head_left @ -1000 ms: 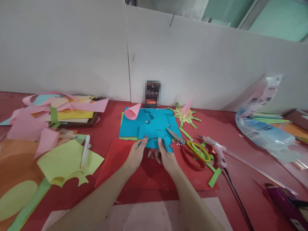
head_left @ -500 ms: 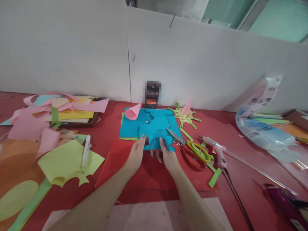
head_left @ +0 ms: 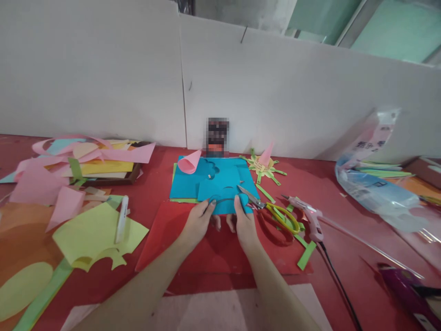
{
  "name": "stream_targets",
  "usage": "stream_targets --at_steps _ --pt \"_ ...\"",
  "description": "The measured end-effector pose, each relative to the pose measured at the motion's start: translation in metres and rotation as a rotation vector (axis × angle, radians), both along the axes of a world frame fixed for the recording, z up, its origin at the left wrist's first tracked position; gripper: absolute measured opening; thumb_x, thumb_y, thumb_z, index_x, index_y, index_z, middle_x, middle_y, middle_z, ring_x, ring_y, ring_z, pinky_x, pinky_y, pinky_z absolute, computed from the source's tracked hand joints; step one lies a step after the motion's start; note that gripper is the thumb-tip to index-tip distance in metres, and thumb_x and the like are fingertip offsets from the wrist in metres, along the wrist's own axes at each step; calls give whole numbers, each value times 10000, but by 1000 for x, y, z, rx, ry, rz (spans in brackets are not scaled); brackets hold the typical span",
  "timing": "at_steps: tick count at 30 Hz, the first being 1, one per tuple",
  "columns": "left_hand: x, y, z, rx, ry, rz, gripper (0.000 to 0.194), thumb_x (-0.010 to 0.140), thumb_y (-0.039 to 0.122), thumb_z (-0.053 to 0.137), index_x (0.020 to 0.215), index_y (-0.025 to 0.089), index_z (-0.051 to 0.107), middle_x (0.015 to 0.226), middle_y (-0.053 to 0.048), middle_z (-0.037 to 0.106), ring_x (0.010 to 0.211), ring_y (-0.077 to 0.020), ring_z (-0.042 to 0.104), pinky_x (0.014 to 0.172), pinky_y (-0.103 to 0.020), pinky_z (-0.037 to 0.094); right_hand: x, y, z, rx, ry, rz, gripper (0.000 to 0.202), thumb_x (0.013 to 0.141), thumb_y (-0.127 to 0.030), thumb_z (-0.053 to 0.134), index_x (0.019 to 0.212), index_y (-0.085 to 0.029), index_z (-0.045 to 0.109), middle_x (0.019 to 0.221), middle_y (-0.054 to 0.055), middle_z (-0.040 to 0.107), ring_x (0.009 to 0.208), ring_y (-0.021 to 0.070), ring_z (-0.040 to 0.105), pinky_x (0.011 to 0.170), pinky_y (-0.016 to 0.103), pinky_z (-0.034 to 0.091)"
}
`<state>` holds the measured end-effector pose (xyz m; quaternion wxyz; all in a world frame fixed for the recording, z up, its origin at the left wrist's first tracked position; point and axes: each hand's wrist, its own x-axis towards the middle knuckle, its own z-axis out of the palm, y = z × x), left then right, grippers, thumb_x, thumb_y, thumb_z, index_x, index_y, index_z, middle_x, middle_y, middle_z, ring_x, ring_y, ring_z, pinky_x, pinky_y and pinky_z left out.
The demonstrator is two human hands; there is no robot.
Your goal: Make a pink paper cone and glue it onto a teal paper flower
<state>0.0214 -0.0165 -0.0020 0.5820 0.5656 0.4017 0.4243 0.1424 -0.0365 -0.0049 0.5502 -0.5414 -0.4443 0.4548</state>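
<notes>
Between my two hands is a blue paper cutout (head_left: 224, 208) with rounded, scalloped edges. My left hand (head_left: 197, 224) pinches its left side, thumb on top and fingers curled beneath. The thumb of my right hand (head_left: 245, 226) presses on its right side, with the fingers under it. Behind the cutout lie blue paper sheets (head_left: 186, 185), one with a scalloped hole cut out. Scissors (head_left: 280, 217) with yellow handles rest just right of my right hand, blades pointing toward the blue sheets. Below my hands is a red sheet (head_left: 206, 255).
A pink paper cone (head_left: 189, 162) and a paper flower (head_left: 263, 164) stand at the back. To the right are a glue gun (head_left: 312, 218), green strips (head_left: 306, 255) and a plastic bag (head_left: 382, 193). Yellow-green paper (head_left: 93, 234), a white marker (head_left: 121, 219) and pink scraps (head_left: 37, 186) lie left.
My right hand has shifted right to the cutout's right edge, and my left thumb has moved further onto it. The cutout now sits flatter between both hands.
</notes>
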Motion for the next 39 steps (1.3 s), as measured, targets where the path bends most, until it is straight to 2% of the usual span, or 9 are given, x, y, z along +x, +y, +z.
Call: stream_targets --at_steps 11,14,20,22,24,27,31,35,39 --pt "-4 7 -12 -37 -6 -15 318 820 480 418 676 198 398 332 89 428 280 -91 406 355 -195 363 0 9 -10 14 62 -193 501 793 -596 407 492 -213 292 307 -85 292 265 45 269 298 181 212" --pt "-6 11 -13 -9 -73 -42 306 798 466 468 709 174 480 410 53 511 373 -101 490 441 -214 427 3 16 -19 79 84 -237 435 757 -556 508 543 -207 360 324 -99 309 261 49 271 290 187 206" --pt "-3 18 -24 26 -78 -52 435 661 425 654 976 136 573 900 -62 677 669 -142 615 643 -254 492 8 23 -28 146 90 -228 420 767 -557 490 572 -188 444 352 -68 424 290 72 354 320 198 268" --pt "0 21 -30 -7 -68 -47 536 613 414 695 1049 138 551 905 -67 681 709 -163 625 660 -269 499 9 24 -28 163 104 -216 418 775 -557 476 580 -188 455 358 -65 439 298 77 365 334 202 290" --pt "2 24 -35 20 -38 -14 466 618 414 689 979 137 586 882 -66 688 745 -177 629 698 -281 500 10 25 -28 169 72 -195 421 784 -550 462 567 -190 456 368 -61 440 318 86 385 355 209 313" --pt "5 30 -38 71 -31 -22 336 734 463 556 745 134 624 705 -58 684 637 -172 621 678 -296 498 9 25 -28 171 -86 -174 419 788 -536 455 563 -186 500 433 -40 495 411 113 452 436 230 377" --pt "7 37 -42 35 -111 14 358 756 479 516 732 137 619 649 -56 679 577 -171 622 632 -297 498 20 17 -33 202 -341 -214 346 778 -494 485 727 -177 614 713 20 638 690 173 559 664 288 446" --pt "10 41 -49 -43 -115 -3 392 705 509 563 757 123 609 657 -77 682 528 -172 617 511 -273 473 60 0 -40 290 -706 -292 292 828 -328 420 965 -181 632 1013 96 625 972 223 543 876 356 396" --pt "11 44 -53 -28 -118 -5 363 687 470 605 747 112 615 654 -76 679 542 -164 618 566 -280 492 106 -16 -41 119 -1168 -435 355 738 -118 432 1041 -177 607 1096 99 578 1044 235 487 917 364 354"
